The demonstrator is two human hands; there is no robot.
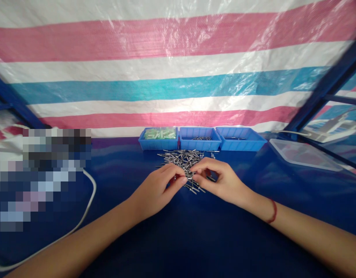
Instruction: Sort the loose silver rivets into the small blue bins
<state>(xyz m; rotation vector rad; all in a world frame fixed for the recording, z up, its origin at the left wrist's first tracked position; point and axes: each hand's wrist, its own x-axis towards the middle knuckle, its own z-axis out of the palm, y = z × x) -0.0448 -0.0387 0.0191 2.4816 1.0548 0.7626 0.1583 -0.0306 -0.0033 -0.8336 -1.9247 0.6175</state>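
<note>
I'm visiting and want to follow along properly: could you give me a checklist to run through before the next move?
1. Both hands at the pile: ok. The left hand and right hand have their fingertips over the pile of metal pins.
2. Left grip on a pin: cannot tell. The pile behind confuses the fingertips.
3. Right grip on a pin: cannot tell, for the same reason.
4. Pins lined up: not ok. They lie crossed at many angles.
5. Three blue bins upright: ok. They stand in a row behind the pile.
6. White cable away from both hands: ok. It lies off to the left.
</note>
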